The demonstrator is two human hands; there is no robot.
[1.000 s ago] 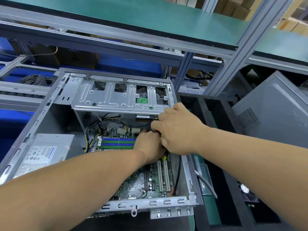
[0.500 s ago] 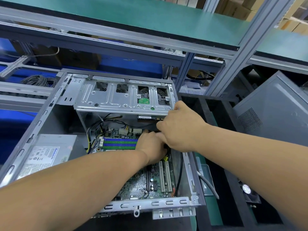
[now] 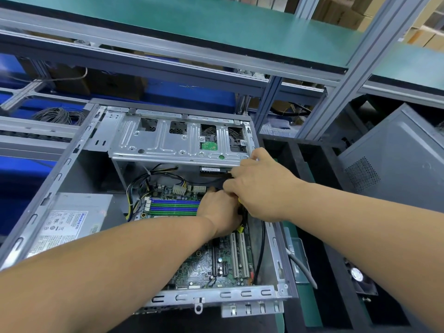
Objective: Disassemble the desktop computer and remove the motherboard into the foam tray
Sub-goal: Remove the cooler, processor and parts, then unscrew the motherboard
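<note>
The open desktop case [image 3: 216, 295] lies in front of me with the green motherboard [image 3: 199, 267] on its floor. My left hand [image 3: 221, 212] reaches down onto the board just right of the blue and green memory slots [image 3: 175, 206], with its fingers curled and its fingertips hidden. My right hand [image 3: 262, 188] overlaps it from the right, below the metal drive cage [image 3: 168, 145]. Its fingers are closed where a black cable [image 3: 206, 182] runs in. A small yellow part [image 3: 240, 228] shows under my left wrist. The black foam tray [image 3: 294, 155] stands right of the case.
A grey power supply [image 3: 69, 224] fills the case's left side, with a bundle of wires [image 3: 139, 186] beside it. A grey cable [image 3: 302, 267] and a small fan [image 3: 358, 275] lie to the right. A grey computer housing [image 3: 396, 164] leans far right. A green shelf [image 3: 216, 22] hangs overhead.
Both hands stay pressed together at the same spot on the board. My right hand has shifted slightly up toward the drive cage's right end.
</note>
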